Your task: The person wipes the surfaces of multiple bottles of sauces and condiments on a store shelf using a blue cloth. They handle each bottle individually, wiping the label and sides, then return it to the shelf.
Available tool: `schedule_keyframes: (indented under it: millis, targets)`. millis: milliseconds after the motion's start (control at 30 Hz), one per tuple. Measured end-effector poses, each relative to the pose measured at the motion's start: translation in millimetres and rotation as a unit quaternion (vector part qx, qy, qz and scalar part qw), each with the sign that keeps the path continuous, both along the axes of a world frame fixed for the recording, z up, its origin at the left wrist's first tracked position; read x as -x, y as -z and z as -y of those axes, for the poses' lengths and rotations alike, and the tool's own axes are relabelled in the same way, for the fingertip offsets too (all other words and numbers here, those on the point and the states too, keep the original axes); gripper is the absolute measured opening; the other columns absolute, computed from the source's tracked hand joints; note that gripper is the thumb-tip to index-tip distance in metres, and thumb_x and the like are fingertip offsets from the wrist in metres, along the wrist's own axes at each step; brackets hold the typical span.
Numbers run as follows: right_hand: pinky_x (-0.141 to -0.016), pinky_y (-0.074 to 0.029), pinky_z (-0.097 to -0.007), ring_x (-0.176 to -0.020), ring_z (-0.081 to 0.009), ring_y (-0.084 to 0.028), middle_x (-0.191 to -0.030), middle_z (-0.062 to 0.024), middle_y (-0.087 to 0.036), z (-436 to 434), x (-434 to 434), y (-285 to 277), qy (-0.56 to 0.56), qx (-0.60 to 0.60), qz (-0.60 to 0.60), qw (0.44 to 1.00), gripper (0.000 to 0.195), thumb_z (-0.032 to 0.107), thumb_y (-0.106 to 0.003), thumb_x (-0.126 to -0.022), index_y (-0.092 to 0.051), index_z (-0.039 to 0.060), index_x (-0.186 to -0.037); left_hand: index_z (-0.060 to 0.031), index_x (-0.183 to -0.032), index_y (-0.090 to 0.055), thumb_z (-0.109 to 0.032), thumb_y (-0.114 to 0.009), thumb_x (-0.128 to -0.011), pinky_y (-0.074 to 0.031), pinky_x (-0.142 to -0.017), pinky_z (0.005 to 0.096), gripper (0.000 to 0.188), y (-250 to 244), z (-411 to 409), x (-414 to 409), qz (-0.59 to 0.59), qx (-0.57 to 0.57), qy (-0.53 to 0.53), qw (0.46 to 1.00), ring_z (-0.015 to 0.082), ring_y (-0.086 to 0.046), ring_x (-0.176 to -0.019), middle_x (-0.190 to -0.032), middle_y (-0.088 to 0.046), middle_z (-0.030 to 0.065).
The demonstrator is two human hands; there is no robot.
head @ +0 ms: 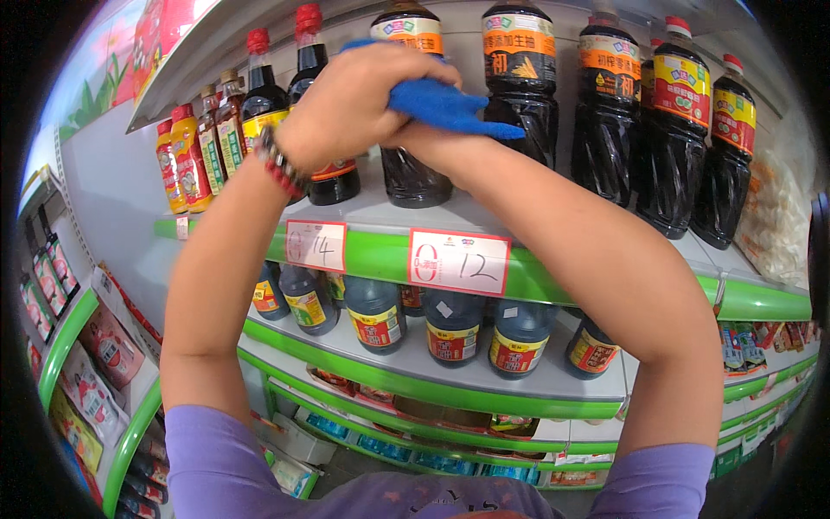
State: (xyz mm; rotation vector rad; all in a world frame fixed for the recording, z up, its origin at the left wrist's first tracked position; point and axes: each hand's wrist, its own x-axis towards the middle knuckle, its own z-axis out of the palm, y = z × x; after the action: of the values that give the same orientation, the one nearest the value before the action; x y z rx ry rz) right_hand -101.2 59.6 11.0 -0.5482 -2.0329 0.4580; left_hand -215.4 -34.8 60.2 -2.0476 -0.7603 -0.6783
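Observation:
A blue cloth is held in front of a large dark sauce bottle on the upper shelf. My left hand, with a beaded bracelet at its wrist, grips the cloth from above with curled fingers. My right hand reaches in from the right; its wrist lies under the cloth, and its fingers are hidden behind the cloth and my left hand. Just right of the cloth stands another dark sauce bottle with an orange and white label. Slightly blurred, the cloth and left hand overlap the bottle's label.
More dark sauce bottles stand upright to the right, and smaller red-capped bottles to the left. Price cards hang on the green shelf edge. Dark jars fill the shelf below. A side shelf with packets stands at the left.

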Motion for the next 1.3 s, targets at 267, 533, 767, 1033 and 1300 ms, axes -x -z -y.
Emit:
schedule_keyframes:
  millis: [267,533,767,1033,1300]
  targets:
    - [-0.107,-0.047,-0.0443,-0.131,-0.0443,-0.05,-0.147,-0.0307,-0.035,37.1,-4.9,-2.2,0.152,0.075,0.095,0.981,0.136,0.023,-0.09,-0.069,0.011,0.0009,-0.157,-0.0051,-0.102,-0.069,-0.008,-0.075,-0.071,-0.054,-0.086,0.0438,0.032,76.7,64.0,84.5,-0.012,-0.075,-0.028,0.997,0.033,-0.068,-0.092,-0.095,-0.07,0.0116]
    - [-0.112,-0.044,-0.0439,-0.135,-0.0437,-0.045,-0.148,-0.0321,-0.034,-7.4,17.9,-1.1,0.203,0.078,0.062,0.974,0.14,0.016,-0.093,-0.065,0.012,0.0022,-0.157,-0.0052,-0.103,-0.069,-0.014,-0.078,-0.074,-0.054,-0.08,0.0412,0.032,123.6,66.7,131.7,0.103,0.009,0.046,0.994,0.0311,-0.071,-0.09,-0.097,-0.072,0.0118]
    - [-0.116,-0.038,-0.0448,-0.14,-0.0435,-0.039,-0.155,-0.0301,-0.024,-37.8,45.4,-5.2,0.313,0.111,0.069,0.941,0.143,0.015,-0.094,-0.065,0.015,0.007,-0.157,-0.0075,-0.103,-0.07,-0.013,-0.078,-0.07,-0.053,-0.079,0.0408,0.035,137.8,60.4,140.2,0.144,-0.012,0.085,0.986,0.0305,-0.069,-0.088,-0.099,-0.072,0.0101]
    - [-0.115,-0.039,-0.0449,-0.138,-0.0422,-0.041,-0.153,-0.0289,-0.028,-73.5,53.3,-1.6,0.382,0.114,0.06,0.915,0.141,0.019,-0.092,-0.068,0.017,0.0074,-0.157,-0.0102,-0.103,-0.071,-0.013,-0.077,-0.066,-0.051,-0.081,0.0396,0.037,145.8,55.0,144.6,0.156,-0.021,0.101,0.982,0.026,-0.068,-0.089,-0.101,-0.071,0.0071]
    - [-0.116,-0.031,-0.0482,-0.144,-0.0387,-0.033,-0.153,-0.0276,-0.035,-11.3,62.4,-20.0,0.258,0.164,-0.048,0.951,0.105,0.05,-0.076,-0.084,-0.017,0.0004,-0.155,-0.0079,-0.101,-0.07,-0.009,-0.074,-0.065,-0.051,-0.079,0.0392,0.036,148.8,52.0,145.6,0.164,-0.025,0.124,0.978,0.0265,-0.068,-0.088,-0.098,-0.07,0.0075]
